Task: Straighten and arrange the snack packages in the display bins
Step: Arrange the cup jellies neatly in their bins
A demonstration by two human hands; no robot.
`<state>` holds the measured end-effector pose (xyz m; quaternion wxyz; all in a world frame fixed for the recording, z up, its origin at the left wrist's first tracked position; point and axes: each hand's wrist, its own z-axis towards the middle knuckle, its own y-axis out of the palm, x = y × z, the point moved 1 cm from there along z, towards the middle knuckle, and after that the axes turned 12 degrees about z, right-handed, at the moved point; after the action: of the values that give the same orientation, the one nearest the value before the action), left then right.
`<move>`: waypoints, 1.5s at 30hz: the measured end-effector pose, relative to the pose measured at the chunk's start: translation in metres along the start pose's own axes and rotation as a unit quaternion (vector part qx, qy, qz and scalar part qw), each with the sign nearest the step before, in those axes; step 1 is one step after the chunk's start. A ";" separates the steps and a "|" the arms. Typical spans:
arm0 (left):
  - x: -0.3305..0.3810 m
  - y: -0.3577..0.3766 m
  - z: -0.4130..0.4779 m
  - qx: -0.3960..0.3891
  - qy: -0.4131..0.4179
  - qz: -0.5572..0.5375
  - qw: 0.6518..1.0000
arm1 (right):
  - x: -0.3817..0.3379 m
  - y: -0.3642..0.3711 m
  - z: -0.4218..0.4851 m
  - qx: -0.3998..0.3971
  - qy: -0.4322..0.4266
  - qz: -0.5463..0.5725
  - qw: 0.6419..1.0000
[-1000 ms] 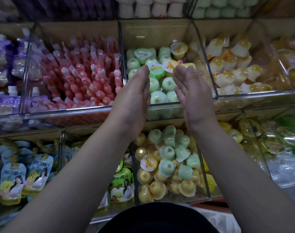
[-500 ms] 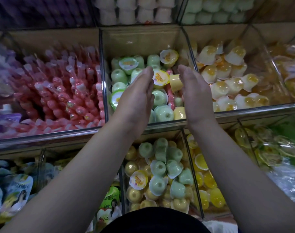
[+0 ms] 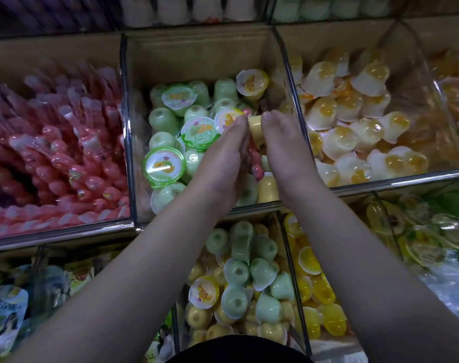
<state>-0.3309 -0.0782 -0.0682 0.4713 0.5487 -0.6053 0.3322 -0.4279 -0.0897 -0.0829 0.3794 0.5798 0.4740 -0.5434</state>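
Both my hands reach into the middle clear bin (image 3: 134, 132), which holds green jelly cups (image 3: 164, 169) mixed with a few yellow ones. My left hand (image 3: 223, 161) and my right hand (image 3: 286, 153) face each other with straight fingers. Between their fingertips lies a yellow jelly cup (image 3: 257, 128) on its side, touched on both sides. A pink stick snack (image 3: 255, 163) lies in the gap between my palms. Whether either hand grips it is hidden.
The bin on the left holds pink stick snacks (image 3: 55, 158). On the right, a bin is filled with white-and-orange jelly cups (image 3: 354, 132). Below are bins of mixed green and yellow cups (image 3: 244, 279), yellow cups (image 3: 317, 292) and drink pouches (image 3: 5, 318).
My hands have gone down from above the bin into it and drawn closer together. They now close in on the yellow cup and pink stick from both sides.
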 end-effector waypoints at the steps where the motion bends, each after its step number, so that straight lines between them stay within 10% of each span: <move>1: 0.000 0.001 0.001 -0.002 -0.003 -0.002 1.000 | 0.001 0.001 0.001 0.004 -0.008 -0.016 1.000; 45: -0.034 -0.061 -0.152 -0.007 0.048 -0.064 0.997 | 0.012 0.012 -0.169 -0.027 -0.063 0.132 0.989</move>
<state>-0.2417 0.0625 -0.0560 0.5242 0.5666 -0.5474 0.3233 -0.3715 0.0704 -0.0750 0.4928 0.5909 0.3831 -0.5111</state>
